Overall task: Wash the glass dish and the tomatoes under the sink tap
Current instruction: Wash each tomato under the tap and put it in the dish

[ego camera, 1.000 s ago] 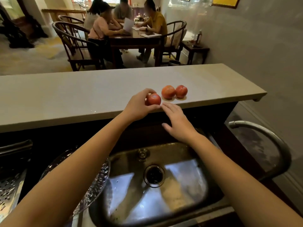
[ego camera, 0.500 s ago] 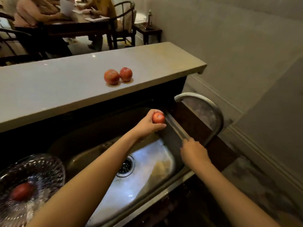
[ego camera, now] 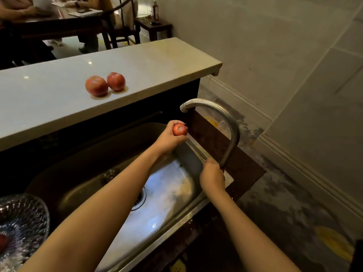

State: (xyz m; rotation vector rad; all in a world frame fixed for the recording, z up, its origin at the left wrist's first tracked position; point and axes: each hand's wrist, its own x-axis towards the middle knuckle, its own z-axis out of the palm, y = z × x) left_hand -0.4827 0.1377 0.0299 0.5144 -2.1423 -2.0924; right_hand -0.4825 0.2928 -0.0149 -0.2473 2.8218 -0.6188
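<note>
My left hand (ego camera: pixel 168 139) grips a red tomato (ego camera: pixel 180 129) just below the spout of the curved metal tap (ego camera: pixel 225 122), above the right end of the steel sink (ego camera: pixel 161 205). My right hand (ego camera: pixel 212 176) is at the tap's base, fingers curled around it; what it grips is hidden. No water stream is visible. Two more tomatoes (ego camera: pixel 96 85) (ego camera: pixel 116 81) sit side by side on the pale counter ledge (ego camera: pixel 49 99). A textured glass dish (ego camera: pixel 25 218) at the lower left holds another tomato (ego camera: pixel 2 242), cut off by the frame edge.
A dark wooden board (ego camera: pixel 220 142) lies behind the tap on the sink's right rim. Grey wall and floor lie to the right. Beyond the ledge stand a dark table (ego camera: pixel 59 22) and chairs, with people seated there.
The camera has swung right and down. My left hand carried a tomato from the ledge to under the tap spout. My right hand moved from the ledge to the tap's base.
</note>
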